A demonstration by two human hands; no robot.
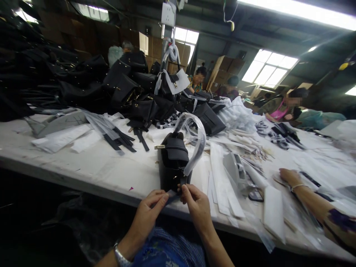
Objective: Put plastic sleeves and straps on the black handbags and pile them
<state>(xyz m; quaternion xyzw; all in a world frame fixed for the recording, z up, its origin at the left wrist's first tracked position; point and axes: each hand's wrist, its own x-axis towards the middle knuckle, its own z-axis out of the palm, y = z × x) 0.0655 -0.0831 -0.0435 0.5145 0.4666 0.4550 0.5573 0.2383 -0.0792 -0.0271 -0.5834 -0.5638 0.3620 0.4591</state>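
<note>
A small black handbag [174, 155] stands upright at the table's front edge, side-on to me. Its arched handle [201, 137] is wrapped in clear plastic, and gold-coloured metal fittings show on the left. A narrow dark strap [174, 197] stretches between my hands just in front of the bag. My left hand [148, 211] pinches its left end between thumb and fingers. My right hand [199, 208] is closed on it at the bag's near lower side, close to the handle's end. The strap's exact attachment there is hidden by my fingers.
Black bags [122, 83] are heaped at the back left. White wrapping strips [222, 178] and a tape dispenser [236, 172] lie right. Dark straps [119, 137] lie left. A co-worker's hand [290, 178] reaches in from the right; other people sit beyond the table [108, 172].
</note>
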